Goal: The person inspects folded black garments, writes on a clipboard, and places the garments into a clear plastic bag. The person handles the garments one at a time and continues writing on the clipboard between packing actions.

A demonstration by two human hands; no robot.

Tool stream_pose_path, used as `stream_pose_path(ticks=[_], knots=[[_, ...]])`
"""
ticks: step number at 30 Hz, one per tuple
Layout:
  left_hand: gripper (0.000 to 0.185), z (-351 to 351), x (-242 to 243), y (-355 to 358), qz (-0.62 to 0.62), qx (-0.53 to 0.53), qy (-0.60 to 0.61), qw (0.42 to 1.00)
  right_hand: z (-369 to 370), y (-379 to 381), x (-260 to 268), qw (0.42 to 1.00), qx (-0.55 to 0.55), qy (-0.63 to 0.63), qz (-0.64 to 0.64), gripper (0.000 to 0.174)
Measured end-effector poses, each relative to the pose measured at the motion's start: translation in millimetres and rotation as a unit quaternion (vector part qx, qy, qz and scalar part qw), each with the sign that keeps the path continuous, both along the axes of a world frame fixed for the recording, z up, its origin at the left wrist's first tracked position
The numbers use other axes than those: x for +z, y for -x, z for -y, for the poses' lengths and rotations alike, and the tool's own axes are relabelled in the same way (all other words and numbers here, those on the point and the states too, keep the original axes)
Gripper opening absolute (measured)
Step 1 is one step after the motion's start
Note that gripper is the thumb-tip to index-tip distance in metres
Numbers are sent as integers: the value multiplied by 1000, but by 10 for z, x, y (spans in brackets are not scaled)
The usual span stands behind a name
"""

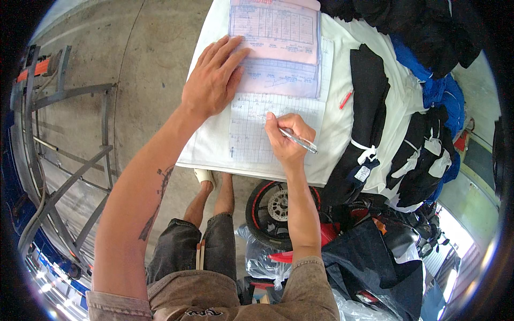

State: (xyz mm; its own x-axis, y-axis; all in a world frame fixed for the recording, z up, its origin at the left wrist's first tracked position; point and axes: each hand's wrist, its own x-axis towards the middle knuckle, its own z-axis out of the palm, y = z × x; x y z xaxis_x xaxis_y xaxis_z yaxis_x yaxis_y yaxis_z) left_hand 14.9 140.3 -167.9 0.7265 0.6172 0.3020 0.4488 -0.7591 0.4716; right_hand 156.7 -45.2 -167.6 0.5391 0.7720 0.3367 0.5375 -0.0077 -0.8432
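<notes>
My right hand (290,136) holds a silvery pen (299,141), its tip at a ruled notebook page (257,136) that bears handwriting. My left hand (215,76) lies palm down, its fingertips on the left edge of a pink printed form (277,32). Below that form a bluish form sheet (281,78) shows, and both overlap the upper part of the notebook. All the papers rest on a white cloth (209,140) spread over a table. A small red pen or marker (345,100) lies on the cloth right of the papers.
Folded black fabric (367,88) with white ties lies at the right, beside blue fabric (445,96) and more black bundles. A motorcycle wheel (277,206) and clear plastic bags (263,257) are below the table edge. A metal frame (72,96) stands at the left.
</notes>
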Motion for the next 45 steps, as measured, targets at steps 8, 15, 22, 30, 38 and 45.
stream_pose_path(ticks=[8, 15, 22, 30, 38, 45], knots=[[40, 13, 8, -3, -13, 7, 2, 1000, 3, 3, 0, 1000, 0, -3, -17, 32], [39, 20, 11, 6, -14, 6, -13, 1000, 9, -9, 37, 1000, 8, 3, -20, 31], [45, 13, 13, 15, 10, -1, -8, 1000, 11, 16, 28, 999, -5, 1, -35, 31], [65, 22, 27, 18, 9, -2, -6, 1000, 10, 9, 27, 1000, 11, -8, 11, 31], [75, 26, 26, 8, 8, 7, -4, 1000, 6, 21, 19, 1000, 5, -2, 1, 30], [77, 31, 21, 3, 5, 9, -5, 1000, 8, 17, 9, 1000, 5, 2, 0, 31]])
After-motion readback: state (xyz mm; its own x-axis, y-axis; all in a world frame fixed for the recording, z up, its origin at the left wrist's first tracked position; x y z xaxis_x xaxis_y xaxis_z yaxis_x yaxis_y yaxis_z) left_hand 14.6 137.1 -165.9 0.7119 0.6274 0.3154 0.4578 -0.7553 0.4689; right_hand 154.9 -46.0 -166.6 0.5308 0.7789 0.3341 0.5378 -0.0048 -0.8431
